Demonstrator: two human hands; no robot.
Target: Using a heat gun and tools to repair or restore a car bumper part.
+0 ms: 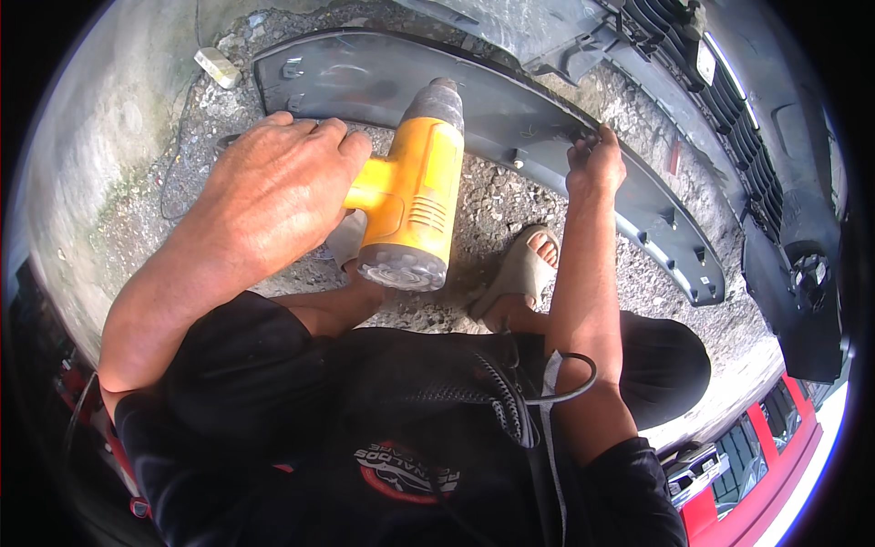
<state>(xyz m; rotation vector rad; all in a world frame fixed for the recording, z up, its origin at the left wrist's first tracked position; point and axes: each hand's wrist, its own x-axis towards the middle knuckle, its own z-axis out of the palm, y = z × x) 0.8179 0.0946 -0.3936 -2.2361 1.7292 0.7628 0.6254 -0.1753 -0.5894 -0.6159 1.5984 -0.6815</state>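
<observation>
My left hand (290, 187) is wrapped round the handle of a yellow heat gun (419, 182), whose dark metal nozzle points up over a long, curved dark-grey plastic panel (337, 73). The gun hides part of the panel behind it. My right hand (595, 162) grips the panel's far edge with bent fingers, right of the nozzle. Small clips and tabs line the panel's visible face, which slants down toward the right end.
Rough gravel and concrete (492, 196) lie under my sandalled feet (524, 264). A pale block (217, 68) sits by the left wall (91, 173). Large dark bumper parts with grilles (747, 137) fill the right side. Red parts (775, 465) show at lower right.
</observation>
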